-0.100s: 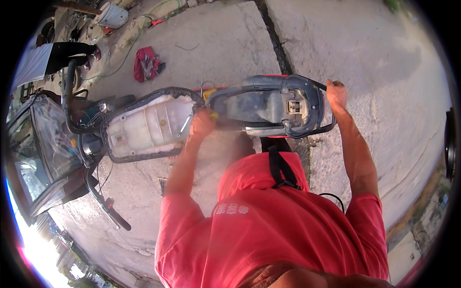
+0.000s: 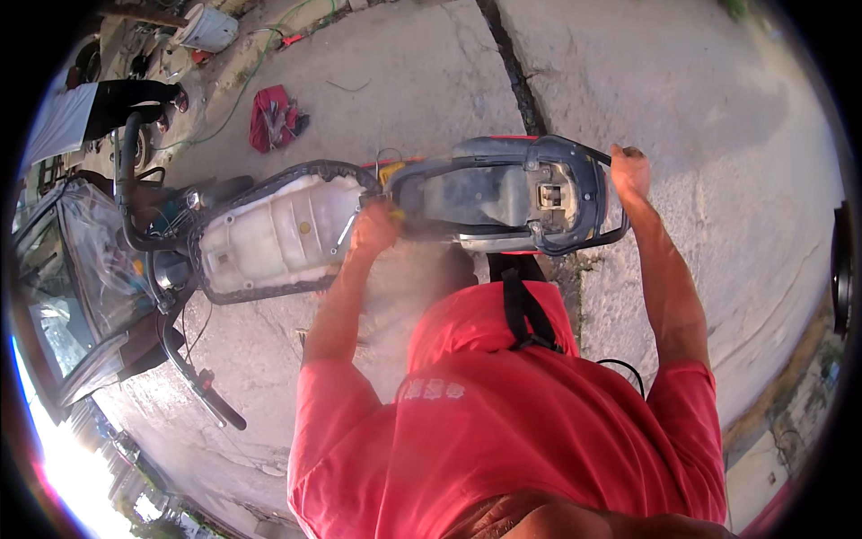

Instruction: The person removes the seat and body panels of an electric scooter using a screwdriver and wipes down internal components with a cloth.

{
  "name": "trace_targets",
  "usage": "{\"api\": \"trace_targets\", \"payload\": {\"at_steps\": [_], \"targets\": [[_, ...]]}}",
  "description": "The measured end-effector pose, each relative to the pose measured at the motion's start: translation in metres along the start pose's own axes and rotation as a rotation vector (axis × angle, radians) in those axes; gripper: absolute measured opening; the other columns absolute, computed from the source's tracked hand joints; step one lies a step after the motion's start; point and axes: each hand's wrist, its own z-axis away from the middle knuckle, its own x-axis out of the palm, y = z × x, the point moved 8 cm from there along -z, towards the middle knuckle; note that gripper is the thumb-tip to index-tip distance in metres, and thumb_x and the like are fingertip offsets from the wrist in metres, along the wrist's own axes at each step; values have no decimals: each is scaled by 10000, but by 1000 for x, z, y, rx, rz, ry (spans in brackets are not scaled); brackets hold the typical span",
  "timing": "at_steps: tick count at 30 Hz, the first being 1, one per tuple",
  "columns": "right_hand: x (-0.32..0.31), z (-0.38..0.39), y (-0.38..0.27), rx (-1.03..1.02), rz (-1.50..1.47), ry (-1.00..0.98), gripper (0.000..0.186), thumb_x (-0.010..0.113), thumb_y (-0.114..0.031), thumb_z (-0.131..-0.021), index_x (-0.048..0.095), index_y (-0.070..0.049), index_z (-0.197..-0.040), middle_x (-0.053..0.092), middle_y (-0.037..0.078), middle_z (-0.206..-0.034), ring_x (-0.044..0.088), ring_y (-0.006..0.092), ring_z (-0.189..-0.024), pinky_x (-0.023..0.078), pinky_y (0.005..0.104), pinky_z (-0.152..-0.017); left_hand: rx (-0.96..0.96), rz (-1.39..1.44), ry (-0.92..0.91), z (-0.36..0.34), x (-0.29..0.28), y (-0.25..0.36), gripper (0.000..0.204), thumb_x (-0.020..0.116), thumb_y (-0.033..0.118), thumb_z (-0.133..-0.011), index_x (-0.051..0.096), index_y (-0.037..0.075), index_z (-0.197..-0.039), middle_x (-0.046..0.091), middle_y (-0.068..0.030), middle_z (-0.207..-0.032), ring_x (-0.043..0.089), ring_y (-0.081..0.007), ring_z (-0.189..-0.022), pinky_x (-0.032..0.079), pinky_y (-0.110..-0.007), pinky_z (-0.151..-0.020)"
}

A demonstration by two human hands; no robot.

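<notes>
A motorcycle lies across the view with its seat (image 2: pixel 269 235) flipped forward, the pale underside facing up. Between that seat and the tail frame (image 2: pixel 480 196), my left hand (image 2: pixel 373 228) is closed. A slim silver tool, seemingly a wrench (image 2: pixel 346 234), sticks out by its fingers over the seat's underside. Something yellow (image 2: pixel 399 215) shows on the hand's other side, too small to name. At the far right, my right hand (image 2: pixel 631 171) is wrapped round the end of the black rear grab rail (image 2: pixel 616 235). Haze blurs the area by the left hand.
The handlebar (image 2: pixel 202 391) reaches out at the left, close to a plastic-covered vehicle (image 2: pixel 94 256). A red cloth bundle (image 2: pixel 272 119) lies on the concrete beyond the motorcycle. Far left, another person (image 2: pixel 126 101) stands near a white bucket (image 2: pixel 208 29) and a green hose (image 2: pixel 235 106).
My left hand and the silver tool have shifted slightly up and to the left. The right hand keeps its hold on the grab rail.
</notes>
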Motion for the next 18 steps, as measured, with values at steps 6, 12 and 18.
{"api": "trace_targets", "payload": {"at_steps": [6,12,18], "targets": [[0,0,0,28,33,-21,465,559,-450,-816,726,-61,-1010,688,227,-1070,640,430,-1047,500,489,-905,-38,-26,-57,-3,10,-4,235,650,193,-805,698,45,-981,659,-234,-1019,658,-407,-966,529,-477,-836],[0,-1,1,27,40,-16,461,559,-455,-817,726,-77,-1023,687,226,-1074,639,430,-1051,499,494,-911,16,-76,-57,-9,32,2,242,650,186,-797,711,37,-977,649,-238,-1059,641,-402,-1006,522,-466,-867],[2,-1,1,37,33,-26,464,565,-464,-825,726,-74,-1019,685,231,-1070,637,437,-1047,498,495,-908,35,-149,-114,-25,44,-5,263,661,222,-797,729,51,-986,693,-223,-986,667,-395,-955,535,-448,-848]]}}
